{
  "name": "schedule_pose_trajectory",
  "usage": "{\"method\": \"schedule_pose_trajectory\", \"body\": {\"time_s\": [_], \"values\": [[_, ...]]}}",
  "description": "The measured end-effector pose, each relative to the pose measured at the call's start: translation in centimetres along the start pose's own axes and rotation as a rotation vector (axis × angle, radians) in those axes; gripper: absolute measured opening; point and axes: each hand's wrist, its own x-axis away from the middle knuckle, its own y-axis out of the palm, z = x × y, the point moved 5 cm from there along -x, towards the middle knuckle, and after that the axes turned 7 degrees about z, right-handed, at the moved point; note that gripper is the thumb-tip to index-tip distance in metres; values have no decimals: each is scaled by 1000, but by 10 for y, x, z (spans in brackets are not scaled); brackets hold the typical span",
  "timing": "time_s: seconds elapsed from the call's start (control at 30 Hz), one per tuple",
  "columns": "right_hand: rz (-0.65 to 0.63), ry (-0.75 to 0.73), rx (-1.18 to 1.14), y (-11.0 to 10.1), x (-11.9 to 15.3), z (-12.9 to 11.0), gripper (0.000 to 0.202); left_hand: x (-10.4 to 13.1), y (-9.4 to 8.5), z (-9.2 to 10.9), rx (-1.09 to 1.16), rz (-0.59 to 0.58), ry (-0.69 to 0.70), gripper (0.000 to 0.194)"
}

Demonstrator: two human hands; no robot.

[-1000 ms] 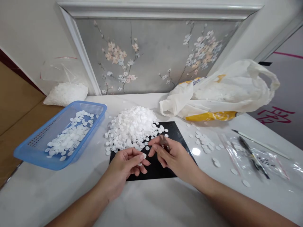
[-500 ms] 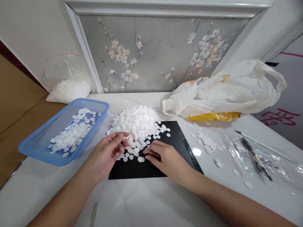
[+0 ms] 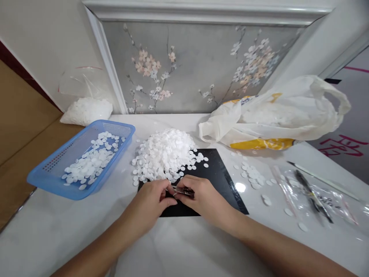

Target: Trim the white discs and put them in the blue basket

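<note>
A heap of thin white round discs (image 3: 168,150) is piled on the white table and over part of a flat black sheet (image 3: 215,181). In front of the heap, my right hand (image 3: 203,196) is closed around a small shiny metal tool (image 3: 185,191) that looks like a nail clipper. My left hand (image 3: 151,202) meets its tip with thumb and fingers pinched together. What the left fingertips hold is mostly hidden, though a thin pale edge shows there.
A blue plastic basket (image 3: 36,180) with discs in it stands at left, before a clear bag of white pieces (image 3: 88,110). At right lie a white plastic shopping bag (image 3: 276,119), scattered discs (image 3: 252,175), a clear zip bag (image 3: 291,192), a black pen (image 3: 314,196) and a pale, dark-tipped stick (image 3: 323,180).
My left hand has moved from the heap's left edge rightward and toward me, up to the tool's tip. My right hand stays nearly in place. The view has shifted slightly.
</note>
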Motion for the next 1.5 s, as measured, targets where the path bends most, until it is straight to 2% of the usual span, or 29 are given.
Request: {"method": "schedule_pose_trajectory", "body": {"time_s": [0.13, 0.23, 0.37, 0.43, 0.57, 0.77, 1.23, 1.4, 1.5], "values": [[-26, 123, -239, -4, 1, 2, 8, -1, 0, 1, 105, 19, -26, 13], [-75, 238, -495, -7, 2, 1, 17, -1, -2, 4, 323, -33, -41, 21], [-101, 265, -666, -10, 1, -1, 19, 0, 1, 4, 591, -108, -167, 26], [-83, 284, -676, -11, 0, 3, 22, 0, 3, 3, 684, -114, -237, 26], [-22, 324, -661, -14, 0, 10, 28, -1, 4, -1, 802, -96, -283, 23], [-16, 331, -548, -16, 0, 10, 24, 0, 7, -6, 822, -115, -353, 19], [-13, 330, -439, -17, -1, 11, 23, 1, 11, -3, 844, -87, -363, 39], [-16, 312, -407, -13, 0, 10, 24, 1, 12, -2, 893, -89, -339, 39], [-2, 264, -372, -11, 1, 9, 21, 0, 14, -2, 859, -110, -323, 34]]}}
